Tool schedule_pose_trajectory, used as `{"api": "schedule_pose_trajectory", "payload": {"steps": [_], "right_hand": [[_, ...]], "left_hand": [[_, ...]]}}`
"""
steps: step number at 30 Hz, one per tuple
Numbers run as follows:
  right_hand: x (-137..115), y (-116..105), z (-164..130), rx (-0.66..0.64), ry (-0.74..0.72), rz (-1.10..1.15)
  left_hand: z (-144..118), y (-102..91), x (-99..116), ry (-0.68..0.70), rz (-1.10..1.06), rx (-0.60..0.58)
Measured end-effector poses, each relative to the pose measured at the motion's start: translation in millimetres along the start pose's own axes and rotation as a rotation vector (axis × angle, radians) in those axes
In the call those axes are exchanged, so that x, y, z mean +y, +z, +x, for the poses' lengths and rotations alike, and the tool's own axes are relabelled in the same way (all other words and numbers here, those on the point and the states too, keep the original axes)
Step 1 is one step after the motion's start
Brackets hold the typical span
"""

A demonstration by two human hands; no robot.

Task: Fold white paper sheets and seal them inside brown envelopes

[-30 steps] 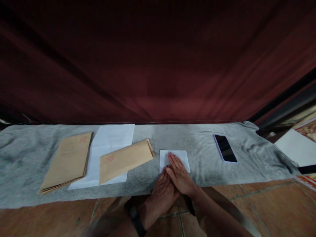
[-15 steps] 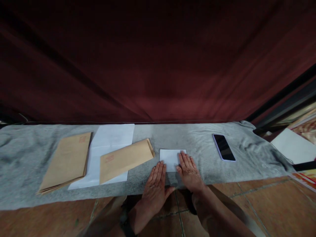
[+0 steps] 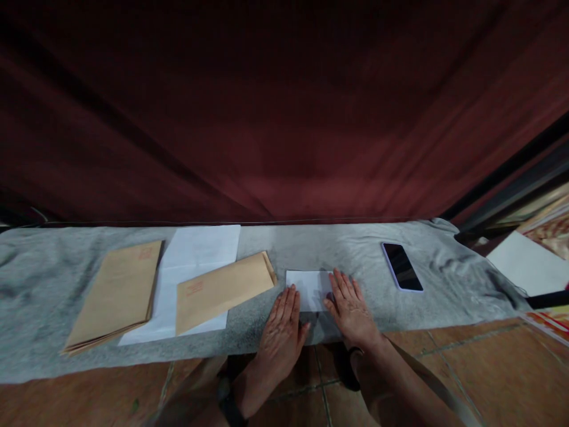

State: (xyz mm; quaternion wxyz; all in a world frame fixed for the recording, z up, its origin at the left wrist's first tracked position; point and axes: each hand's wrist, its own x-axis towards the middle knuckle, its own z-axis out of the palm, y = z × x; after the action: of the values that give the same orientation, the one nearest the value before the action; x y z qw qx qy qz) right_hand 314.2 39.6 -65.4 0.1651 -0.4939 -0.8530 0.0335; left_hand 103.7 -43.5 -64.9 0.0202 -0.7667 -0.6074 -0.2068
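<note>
A small white folded paper (image 3: 313, 289) lies flat on the grey cloth in front of me. My left hand (image 3: 281, 326) rests with its fingers stretched out at the paper's left edge, fingertips touching its lower left corner. On the other side, my right hand (image 3: 351, 308) lies flat with fingers extended over the paper's right edge, hiding that end. Left of the paper is a brown envelope (image 3: 224, 290) with faint red print and an opened flap at its right end. It lies partly over a larger white sheet (image 3: 200, 249).
A stack of brown envelopes (image 3: 115, 290) lies at the left, overlapping the white sheet. On the right a phone (image 3: 402, 267) in a lilac case rests on the grey cloth (image 3: 462, 279). Behind hangs a dark red curtain (image 3: 284, 118). Tiled floor (image 3: 502, 367) shows below the front edge.
My right hand has slid a little to the right, baring more of the paper. My left thumb has drawn up closer to its fingers. The other things lie as before.
</note>
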Motion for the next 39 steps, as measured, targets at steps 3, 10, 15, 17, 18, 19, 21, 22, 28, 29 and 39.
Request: {"api": "schedule_pose_trajectory", "payload": {"steps": [3, 10, 15, 17, 18, 19, 21, 22, 28, 29, 39], "right_hand": [[-15.6, -0.4, 2.2, -0.067, -0.14, -0.015], [-20.7, -3.3, 4.6, -0.131, -0.288, 0.02], [-16.0, -15.4, 13.1, -0.169, -0.306, 0.019], [-15.4, -22.9, 19.0, -0.204, -0.317, 0.041], [-14.4, -27.2, 22.3, -0.222, -0.317, 0.069], [-12.6, -32.0, 25.8, -0.235, -0.308, 0.111], [-6.3, -42.2, 32.1, -0.222, -0.232, 0.238], [-1.9, -47.5, 34.6, -0.191, -0.16, 0.326], [27.9, -70.7, 41.3, -0.138, 0.359, 1.03], [31.2, -70.3, 42.0, -0.186, 0.401, 1.101], [25.9, -8.6, 58.2, -0.376, 0.172, 0.775]], "left_hand": [[17.7, 1.3, 2.7, 0.035, -0.014, -0.022], [38.8, 5.9, -4.9, -0.006, -0.013, -0.091], [40.7, -0.3, -7.0, -0.027, -0.082, -0.108], [43.6, -4.8, -7.3, -0.05, -0.133, -0.093], [45.4, -8.0, -7.5, -0.067, -0.163, -0.068], [47.4, -12.1, -7.8, -0.086, -0.195, -0.033], [50.8, -22.8, -8.7, -0.112, -0.271, 0.063], [51.9, -28.9, -9.3, -0.117, -0.316, 0.115], [47.7, -56.2, -10.9, -0.155, -0.582, 0.416], [46.3, -56.9, -10.0, -0.156, -0.595, 0.422], [33.2, -15.8, 24.2, 0.09, -0.203, -0.06]]}}
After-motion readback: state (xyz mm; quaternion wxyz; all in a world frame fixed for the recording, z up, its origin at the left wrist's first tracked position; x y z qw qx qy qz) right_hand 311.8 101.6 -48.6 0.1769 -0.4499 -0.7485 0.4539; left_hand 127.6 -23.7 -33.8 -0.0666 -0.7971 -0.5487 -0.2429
